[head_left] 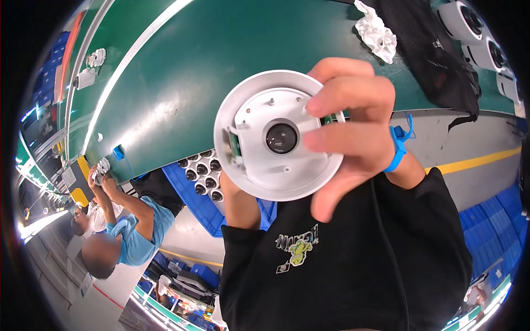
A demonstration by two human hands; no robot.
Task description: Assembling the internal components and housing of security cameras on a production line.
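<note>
A round white security camera housing (259, 171) is held up before my chest, its open face toward me. Inside it sits a white inner plate with screws and small posts, around a dark glass lens (281, 137). Green circuit board edges show at both sides of that plate. My right hand (361, 118) grips the housing from the right: two fingertips reach in over the plate, the thumb is at the lower rim. A blue wrist strap (398, 148) circles my right wrist. My left forearm (240, 205) rises behind the housing, which hides my left hand and its fingers.
Beyond lies a green worktable (182, 94) with crumpled white paper (375, 32) and a black mesh bag (425, 60). Several white cameras (486, 49) stand at far right. A blue crate (185, 190) beside me holds several lens units. Another person (138, 220) works at left.
</note>
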